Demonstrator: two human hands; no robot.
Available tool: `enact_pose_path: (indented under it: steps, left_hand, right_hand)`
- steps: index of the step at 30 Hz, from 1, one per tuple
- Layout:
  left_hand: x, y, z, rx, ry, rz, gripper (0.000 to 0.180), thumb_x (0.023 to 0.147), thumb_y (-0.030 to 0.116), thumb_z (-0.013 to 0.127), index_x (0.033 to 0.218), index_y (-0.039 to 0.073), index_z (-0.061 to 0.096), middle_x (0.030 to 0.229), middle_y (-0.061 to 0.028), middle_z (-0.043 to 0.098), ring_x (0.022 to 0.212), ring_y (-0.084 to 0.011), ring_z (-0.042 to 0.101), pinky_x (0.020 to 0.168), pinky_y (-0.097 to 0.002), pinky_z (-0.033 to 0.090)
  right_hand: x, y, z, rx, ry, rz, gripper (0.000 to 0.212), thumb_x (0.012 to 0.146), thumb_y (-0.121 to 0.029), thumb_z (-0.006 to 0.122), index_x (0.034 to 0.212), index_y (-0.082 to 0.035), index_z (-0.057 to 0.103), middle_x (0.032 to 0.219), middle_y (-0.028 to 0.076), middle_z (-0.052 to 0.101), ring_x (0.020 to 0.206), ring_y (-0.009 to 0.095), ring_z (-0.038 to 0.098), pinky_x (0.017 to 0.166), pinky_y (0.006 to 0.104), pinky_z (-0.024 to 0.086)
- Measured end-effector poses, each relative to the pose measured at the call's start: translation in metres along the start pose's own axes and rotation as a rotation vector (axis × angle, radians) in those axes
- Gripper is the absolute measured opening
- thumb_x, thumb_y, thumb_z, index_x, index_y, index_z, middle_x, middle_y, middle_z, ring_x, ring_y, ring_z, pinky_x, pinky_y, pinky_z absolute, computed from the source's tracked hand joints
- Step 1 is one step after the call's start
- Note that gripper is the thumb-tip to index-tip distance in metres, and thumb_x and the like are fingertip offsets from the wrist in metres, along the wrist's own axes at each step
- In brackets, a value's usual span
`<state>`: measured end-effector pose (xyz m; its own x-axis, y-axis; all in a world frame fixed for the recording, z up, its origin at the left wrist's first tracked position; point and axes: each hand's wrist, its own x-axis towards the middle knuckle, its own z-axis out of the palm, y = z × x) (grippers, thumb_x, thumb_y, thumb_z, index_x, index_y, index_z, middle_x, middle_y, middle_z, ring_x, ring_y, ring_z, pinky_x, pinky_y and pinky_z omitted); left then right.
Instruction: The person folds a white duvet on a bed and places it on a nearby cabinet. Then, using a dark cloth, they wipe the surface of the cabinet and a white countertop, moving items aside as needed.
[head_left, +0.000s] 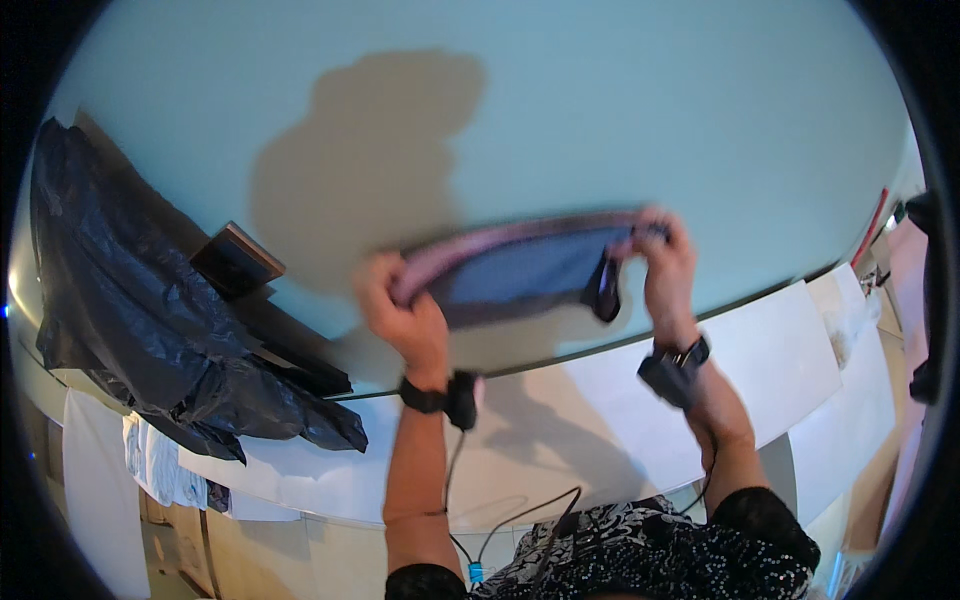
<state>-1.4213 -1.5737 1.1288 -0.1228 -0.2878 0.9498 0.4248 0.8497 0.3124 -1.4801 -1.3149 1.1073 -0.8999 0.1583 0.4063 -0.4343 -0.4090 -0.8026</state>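
Observation:
A dark blue cloth with a pinkish rolled or folded upper edge is stretched above the pale blue surface, blurred by motion. At its left end my left hand grips the edge, fingers closed round it. My right hand pinches the other end, held a little higher. A small dark, shiny flap hangs just below the right fingers; I cannot tell whether it belongs to the cloth. Black devices are strapped on both wrists.
A crumpled black plastic bag covers the left side of the pale blue table, beside a dark brown-edged block. White panels run along the near edge. Black cables hang near my body. A red stick stands far right.

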Motion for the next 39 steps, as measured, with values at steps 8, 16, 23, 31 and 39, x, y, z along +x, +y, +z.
enact_pose_path:
  steps: [8,16,23,31,39]
  left_hand:
    - [0.096,0.062,0.048,0.094,0.005,0.339,0.037,0.072,0.011,0.074,0.104,0.006,0.058,0.099,-0.0099,0.056,0.091,-0.0294,0.053,0.081,-0.0401,0.042]
    - [-0.081,0.022,0.031,0.217,-0.32,0.171,0.048,0.051,0.001,0.07,0.097,0.01,0.057,0.096,-0.0089,0.052,0.086,-0.0302,0.051,0.076,-0.043,0.037]
    - [-0.202,-0.011,0.0,0.277,-0.558,-0.386,0.029,0.065,-0.002,0.07,0.087,0.006,0.052,0.092,-0.011,0.054,0.08,-0.0324,0.054,0.071,-0.0399,0.044]
    - [-0.063,0.019,0.003,0.114,-0.195,-0.253,0.022,0.068,-0.007,0.062,0.086,0.003,0.054,0.083,-0.0104,0.055,0.075,-0.0268,0.055,0.069,-0.0352,0.046]
    - [0.1,0.012,-0.007,0.242,0.046,0.343,0.038,0.067,-0.008,0.056,0.103,0.002,0.058,0.101,-0.0134,0.054,0.098,-0.0308,0.052,0.084,-0.0397,0.043]
  right_hand:
    - [0.06,-0.088,0.027,-0.244,-0.085,-0.619,0.024,0.085,-0.01,0.067,0.104,0.0,0.057,0.088,0.008,0.064,0.077,0.016,0.063,0.074,0.0289,0.049]
    - [0.003,0.03,-0.048,-0.722,-0.241,-0.652,0.033,0.062,0.008,0.066,0.091,-0.003,0.055,0.082,0.013,0.058,0.074,0.033,0.059,0.066,0.0348,0.048]
    - [-0.042,0.119,-0.087,-0.932,-0.368,-0.573,0.03,0.066,0.011,0.059,0.091,-0.006,0.057,0.08,0.011,0.06,0.068,0.032,0.06,0.059,0.0367,0.049]
    - [-0.021,0.049,-0.045,-0.104,-0.106,0.113,0.029,0.087,-0.003,0.042,0.113,0.003,0.054,0.075,0.011,0.063,0.067,0.019,0.064,0.06,0.0304,0.052]
    - [0.024,-0.055,0.065,0.125,-0.249,-0.339,0.03,0.094,-0.01,0.049,0.122,0.0,0.054,0.118,0.013,0.059,0.096,0.02,0.062,0.084,0.0302,0.049]
